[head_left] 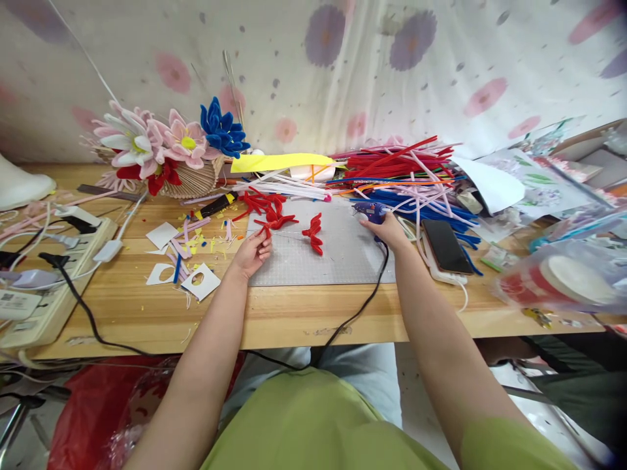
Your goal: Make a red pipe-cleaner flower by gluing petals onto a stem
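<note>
My left hand is closed in a pinch on a small red pipe-cleaner petal. Just beyond those fingers lie more red pipe-cleaner petals, some overlapping on the grey cutting mat. A separate red pipe-cleaner piece sits near the middle of the mat. Wrapped around a blue glue gun at the mat's right side is my right hand; its nozzle points left. From the gun, a black cord runs down over the table's front edge.
Paper scraps and a yellow-black cutter lie left of the mat. Finished pipe-cleaner flowers stand behind them. Bundled pipe cleaners fill the back. A phone, a bagged cup and a power strip flank the sides.
</note>
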`<state>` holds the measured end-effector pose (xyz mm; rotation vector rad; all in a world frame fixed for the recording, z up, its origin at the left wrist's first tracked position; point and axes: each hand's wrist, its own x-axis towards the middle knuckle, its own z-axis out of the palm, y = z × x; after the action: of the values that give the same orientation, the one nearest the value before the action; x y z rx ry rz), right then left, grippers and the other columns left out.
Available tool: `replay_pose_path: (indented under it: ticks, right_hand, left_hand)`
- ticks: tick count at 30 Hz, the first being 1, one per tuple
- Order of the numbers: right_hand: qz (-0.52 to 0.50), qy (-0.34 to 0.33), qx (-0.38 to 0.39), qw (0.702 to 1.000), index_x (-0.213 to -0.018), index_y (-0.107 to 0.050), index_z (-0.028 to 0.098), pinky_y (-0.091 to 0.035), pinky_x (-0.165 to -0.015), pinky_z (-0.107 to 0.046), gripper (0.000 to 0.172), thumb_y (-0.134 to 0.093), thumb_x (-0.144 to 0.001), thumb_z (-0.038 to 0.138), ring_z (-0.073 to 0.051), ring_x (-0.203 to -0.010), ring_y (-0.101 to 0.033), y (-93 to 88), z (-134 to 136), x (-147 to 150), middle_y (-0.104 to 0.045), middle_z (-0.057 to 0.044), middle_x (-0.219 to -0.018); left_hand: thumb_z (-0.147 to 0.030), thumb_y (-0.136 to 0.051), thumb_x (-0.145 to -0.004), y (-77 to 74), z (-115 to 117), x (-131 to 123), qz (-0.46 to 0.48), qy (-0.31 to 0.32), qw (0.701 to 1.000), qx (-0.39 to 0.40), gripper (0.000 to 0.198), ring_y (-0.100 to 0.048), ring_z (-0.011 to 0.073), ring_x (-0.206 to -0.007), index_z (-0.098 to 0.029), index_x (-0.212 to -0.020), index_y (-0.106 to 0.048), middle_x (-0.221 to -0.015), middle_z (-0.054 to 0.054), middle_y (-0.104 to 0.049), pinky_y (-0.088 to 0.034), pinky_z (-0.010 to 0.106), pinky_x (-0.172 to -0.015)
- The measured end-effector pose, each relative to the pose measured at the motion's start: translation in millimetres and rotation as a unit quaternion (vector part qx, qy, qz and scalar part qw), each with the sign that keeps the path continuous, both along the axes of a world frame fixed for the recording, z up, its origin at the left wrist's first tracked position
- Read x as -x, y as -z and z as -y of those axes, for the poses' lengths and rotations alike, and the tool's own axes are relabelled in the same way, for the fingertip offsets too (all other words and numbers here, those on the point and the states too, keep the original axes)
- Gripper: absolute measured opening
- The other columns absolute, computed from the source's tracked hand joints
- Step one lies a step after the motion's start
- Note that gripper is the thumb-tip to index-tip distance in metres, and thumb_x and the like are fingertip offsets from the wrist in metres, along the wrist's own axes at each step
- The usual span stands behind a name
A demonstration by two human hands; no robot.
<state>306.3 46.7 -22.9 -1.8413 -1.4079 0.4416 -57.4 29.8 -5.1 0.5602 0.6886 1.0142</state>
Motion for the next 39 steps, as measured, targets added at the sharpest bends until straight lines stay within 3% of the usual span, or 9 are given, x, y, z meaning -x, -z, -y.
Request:
replay_pose_path:
  ticks: [4,7,10,14,18,22,29,33,39]
  right_hand:
    - [0.044,0.029,-0.023,0.998,-0.123,-0.05,0.012,-0.046,-0.084,-0.049,0.087,-0.079,-0.05,0.049,-0.031,-0.098,-0.059,-35.9,17,-5,-0.063,-0.016,-0.105]
    - [0.08,0.051,-0.091,0.991,-0.116,-0.055,0.014,-0.045,-0.087,-0.05,0.068,-0.075,-0.06,0.046,-0.03,-0.099,-0.058,-71.2,27,14,-0.063,-0.015,-0.102]
    - [-0.02,-0.053,-0.071,0.996,-0.113,-0.056,0.016,-0.051,-0.07,-0.037,0.05,-0.065,-0.073,0.044,-0.02,-0.078,-0.062,-90.4,35,70,-0.065,-0.01,-0.091]
    - [-0.177,-0.273,0.127,0.937,-0.135,-0.037,0.019,-0.046,-0.05,-0.026,0.067,-0.063,-0.078,0.044,-0.014,-0.058,-0.059,-72.4,46,167,-0.066,-0.003,-0.076]
    - [-0.064,-0.204,0.181,0.96,-0.141,-0.025,0.017,-0.048,-0.066,-0.03,0.08,-0.066,-0.077,0.04,-0.019,-0.074,-0.065,-40.1,36,210,-0.068,-0.007,-0.087]
    - [0.045,-0.143,0.164,0.975,-0.125,-0.045,0.012,-0.043,-0.082,-0.036,0.063,-0.065,-0.077,0.047,-0.03,-0.103,-0.061,-25.8,18,200,-0.064,-0.019,-0.107]
    - [0.023,-0.16,0.0,0.987,-0.078,-0.055,0.021,-0.042,-0.08,-0.034,0.019,-0.052,-0.085,0.038,-0.021,-0.087,-0.058,-8.3,16,171,-0.061,-0.008,-0.093]
    - [-0.125,-0.184,-0.054,0.973,-0.084,-0.05,0.022,-0.045,-0.076,-0.032,0.013,-0.052,-0.083,0.035,-0.015,-0.073,-0.058,1.5,10,150,-0.062,-0.002,-0.085]
    - [-0.412,-0.207,-0.012,0.887,-0.103,-0.044,0.025,-0.047,-0.061,-0.023,0.046,-0.069,-0.068,0.042,-0.01,-0.07,-0.063,-1.9,9,123,-0.068,0.0,-0.094]
  left_hand:
    - [-0.014,-0.044,-0.09,-3.8,-2,0,0.041,-0.056,0.997,0.037,0.021,-0.033,0.0017,-0.037,-0.014,-0.069,-0.048,-0.054,-0.005,-0.039,-0.022,0.01,-0.032]
    - [-0.016,-0.039,-0.093,-5.9,-3,-2,0.046,-0.079,0.994,0.052,0.025,-0.034,0.0012,-0.037,-0.013,-0.071,-0.05,-0.054,-0.005,-0.04,-0.024,0.01,-0.032]
    - [-0.017,-0.043,-0.092,-5.8,-3,-4,0.042,-0.098,0.993,0.055,0.02,-0.038,0.001,-0.038,-0.013,-0.076,-0.054,-0.055,-0.005,-0.043,-0.027,0.009,-0.033]
    - [-0.016,-0.047,-0.09,-5.1,-3,-2,0.042,-0.145,0.988,0.044,0.012,-0.046,0.0016,-0.044,-0.014,-0.083,-0.057,-0.058,-0.005,-0.049,-0.036,0.009,-0.038]
    - [-0.014,-0.048,-0.088,-6.5,-2,0,0.054,-0.182,0.981,0.036,0.01,-0.048,0.0017,-0.046,-0.015,-0.085,-0.057,-0.059,-0.006,-0.051,-0.04,0.01,-0.041]
    - [-0.015,-0.052,-0.086,-7.8,-1,0,0.065,-0.162,0.984,0.023,0.006,-0.048,0.002,-0.046,-0.015,-0.085,-0.057,-0.061,-0.006,-0.052,-0.04,0.01,-0.041]
    - [-0.016,-0.054,-0.085,-11.2,0,1,0.065,-0.15,0.987,0.01,0.004,-0.046,0.0016,-0.047,-0.016,-0.082,-0.057,-0.062,-0.006,-0.05,-0.038,0.01,-0.042]
    - [-0.016,-0.055,-0.084,-13.5,2,1,0.066,-0.154,0.986,0.004,0.004,-0.045,0.0017,-0.047,-0.016,-0.081,-0.056,-0.062,-0.006,-0.049,-0.037,0.01,-0.042]
    - [-0.016,-0.055,-0.084,-13.3,2,0,0.065,-0.15,0.987,-0.002,0.004,-0.045,0.0025,-0.046,-0.015,-0.08,-0.056,-0.061,-0.005,-0.049,-0.037,0.011,-0.04]
